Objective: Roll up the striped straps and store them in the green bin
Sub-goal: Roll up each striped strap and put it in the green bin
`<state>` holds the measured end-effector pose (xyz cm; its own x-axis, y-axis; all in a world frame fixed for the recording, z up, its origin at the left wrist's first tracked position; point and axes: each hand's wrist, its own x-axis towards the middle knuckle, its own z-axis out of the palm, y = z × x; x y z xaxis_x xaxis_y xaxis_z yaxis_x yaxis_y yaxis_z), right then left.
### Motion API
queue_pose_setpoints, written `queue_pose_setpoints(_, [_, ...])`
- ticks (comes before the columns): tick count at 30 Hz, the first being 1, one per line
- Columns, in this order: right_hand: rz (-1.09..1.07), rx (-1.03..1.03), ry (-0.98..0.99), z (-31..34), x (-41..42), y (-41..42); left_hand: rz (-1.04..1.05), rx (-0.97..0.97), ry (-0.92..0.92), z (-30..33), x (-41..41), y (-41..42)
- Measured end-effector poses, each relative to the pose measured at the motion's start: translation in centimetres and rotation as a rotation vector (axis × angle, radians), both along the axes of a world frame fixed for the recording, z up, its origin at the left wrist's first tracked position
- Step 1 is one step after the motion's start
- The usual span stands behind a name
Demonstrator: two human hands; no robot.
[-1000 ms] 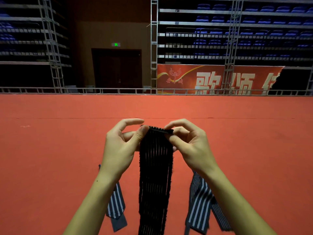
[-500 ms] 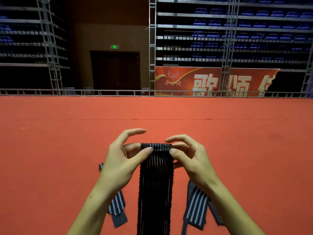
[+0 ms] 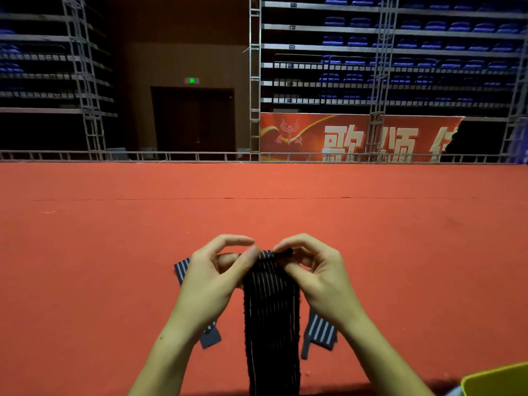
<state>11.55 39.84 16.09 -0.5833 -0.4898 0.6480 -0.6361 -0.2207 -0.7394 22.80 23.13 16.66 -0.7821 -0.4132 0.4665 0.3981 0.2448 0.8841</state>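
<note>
I see the green bin [image 3: 497, 380] at the lower right corner; only a corner of its rim shows, and I cannot tell its contents. The black striped strap [image 3: 271, 324] hangs down the centre. My left hand [image 3: 211, 281] pinches its top end between thumb and curled fingers; my right hand [image 3: 317, 275] pinches the same end, which is curled over. 2 grey striped straps [image 3: 321, 330] lie on the red carpet [image 3: 114, 252] beneath my wrists. Beyond stand a metal railing [image 3: 200, 156], a red banner [image 3: 343, 135] and tiered blue seats [image 3: 400, 44].
</note>
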Motion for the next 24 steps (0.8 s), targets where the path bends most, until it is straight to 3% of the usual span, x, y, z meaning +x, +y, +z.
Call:
queue_pose_setpoints(8, [0.011, 0.068, -0.117, 0.2, 3.2, 3.0, 0.05, -0.123, 0.059, 0.2, 2.8, 1.6])
queue_pose_setpoints(15, [-0.007, 0.061, -0.006, -0.2, 6.2, 4.9, 0.102, -0.196, 0.049, -0.4, 6.2, 2.9])
queue_pose_setpoints(24, [-0.039, -0.083, -0.079, -2.6, 9.9, 6.5, 0.064, -0.017, 0.048, -2.6, 9.0, 6.4])
